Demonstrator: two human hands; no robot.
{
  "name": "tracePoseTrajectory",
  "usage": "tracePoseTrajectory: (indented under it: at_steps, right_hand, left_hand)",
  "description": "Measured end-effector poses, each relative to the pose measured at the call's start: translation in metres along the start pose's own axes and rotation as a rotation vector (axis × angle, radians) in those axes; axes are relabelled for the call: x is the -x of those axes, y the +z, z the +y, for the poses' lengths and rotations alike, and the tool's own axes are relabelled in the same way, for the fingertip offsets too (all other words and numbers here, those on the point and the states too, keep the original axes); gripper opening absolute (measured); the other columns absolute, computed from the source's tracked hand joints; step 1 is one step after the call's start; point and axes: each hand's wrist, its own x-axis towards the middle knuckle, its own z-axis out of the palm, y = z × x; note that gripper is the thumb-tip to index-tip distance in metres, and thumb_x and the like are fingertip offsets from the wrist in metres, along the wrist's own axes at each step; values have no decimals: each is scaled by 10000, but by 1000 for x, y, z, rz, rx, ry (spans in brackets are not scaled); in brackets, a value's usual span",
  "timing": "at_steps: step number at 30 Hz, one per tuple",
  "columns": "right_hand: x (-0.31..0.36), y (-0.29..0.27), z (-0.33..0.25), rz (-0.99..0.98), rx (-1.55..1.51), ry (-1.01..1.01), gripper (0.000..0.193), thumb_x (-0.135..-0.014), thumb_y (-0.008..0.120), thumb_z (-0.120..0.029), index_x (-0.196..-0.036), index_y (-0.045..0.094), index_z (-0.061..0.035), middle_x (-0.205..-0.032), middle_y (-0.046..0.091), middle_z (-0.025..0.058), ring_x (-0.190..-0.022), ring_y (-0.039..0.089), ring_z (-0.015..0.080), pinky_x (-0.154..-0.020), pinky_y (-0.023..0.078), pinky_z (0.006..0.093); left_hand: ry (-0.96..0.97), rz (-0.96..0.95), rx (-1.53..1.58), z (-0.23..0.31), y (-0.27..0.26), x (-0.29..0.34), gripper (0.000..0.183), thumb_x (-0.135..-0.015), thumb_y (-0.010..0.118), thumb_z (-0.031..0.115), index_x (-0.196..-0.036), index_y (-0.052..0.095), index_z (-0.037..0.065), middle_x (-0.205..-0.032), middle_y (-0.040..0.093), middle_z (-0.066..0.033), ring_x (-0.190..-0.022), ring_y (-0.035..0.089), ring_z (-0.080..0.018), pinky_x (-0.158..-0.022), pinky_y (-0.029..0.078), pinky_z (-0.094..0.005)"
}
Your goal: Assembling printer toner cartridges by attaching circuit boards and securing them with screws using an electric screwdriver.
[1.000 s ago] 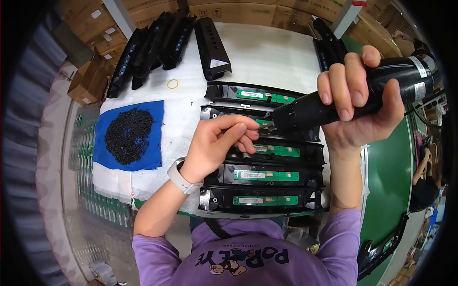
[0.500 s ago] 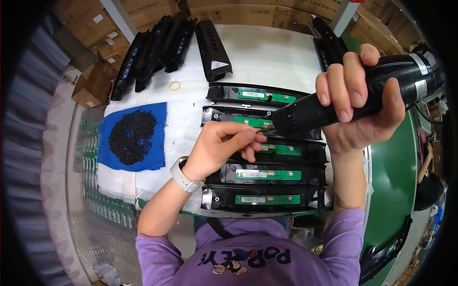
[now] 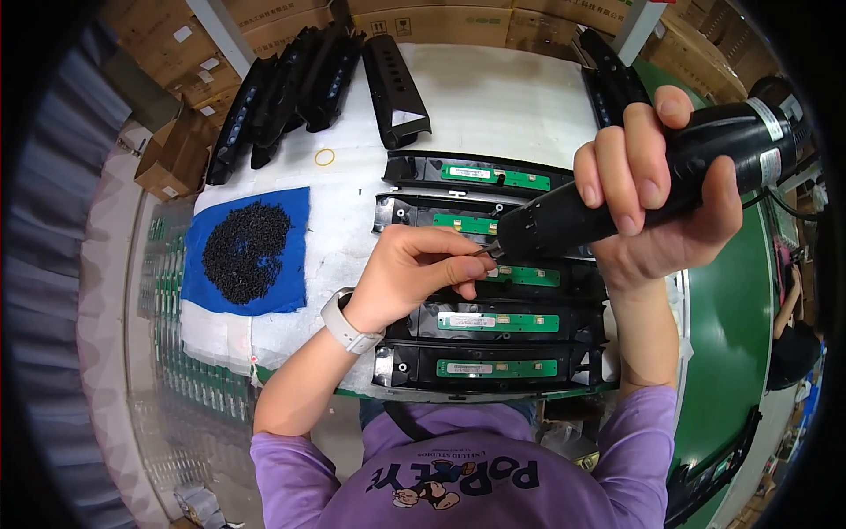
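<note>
My right hand [image 3: 656,251] is wrapped round a black electric screwdriver [image 3: 560,216], held tilted with its bit end pointing down to the left. My left hand [image 3: 414,269] pinches thumb and fingers together right at the bit; whatever sits between the fingertips is too small to make out. Beneath both hands lies a column of long black plastic housings [image 3: 410,363], each bearing a narrow green circuit board [image 3: 498,323]. The hands and screwdriver partly cover the middle ones. To the left, a heap of tiny black screws [image 3: 242,251] rests on a blue cloth [image 3: 198,295].
More black housings [image 3: 322,84] lie at the table's far left, with others [image 3: 612,84] at the far right. A yellow rubber band [image 3: 325,157] is on the white table covering [image 3: 493,97]. Cardboard boxes [image 3: 449,28] stand behind. A cord trails from the screwdriver's back end.
The screwdriver and my right hand have shifted slightly left and down, its bit nearer my left fingertips. My left fingers have drawn closer together.
</note>
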Motion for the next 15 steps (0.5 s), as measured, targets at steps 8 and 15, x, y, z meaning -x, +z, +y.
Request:
tracePoseTrajectory:
  at_steps: [8, 15]
  right_hand:
    - [6, 7, 5, 293, 51, 21, 353, -913, 438, -365, -1039, 491, -41, -659, 441, 6, -512, 421, 113, -629, 402, 307]
    - [4, -7, -5, 412, -67, 3, 332, -920, 420, -363, -982, 540, -59, -612, 489, 34, -466, 459, 152, -537, 421, 336]
  left_hand:
    - [7, 26, -37, -6, 0, 0, 107, -843, 620, 28, -884, 676, -54, -798, 648, -103, -628, 625, -111, -574, 501, -205]
    - [99, 43, 171, -9, 7, 3, 270, -938, 503, 145, -1016, 606, -92, -875, 649, -158, -707, 645, -169, -658, 507, -247]
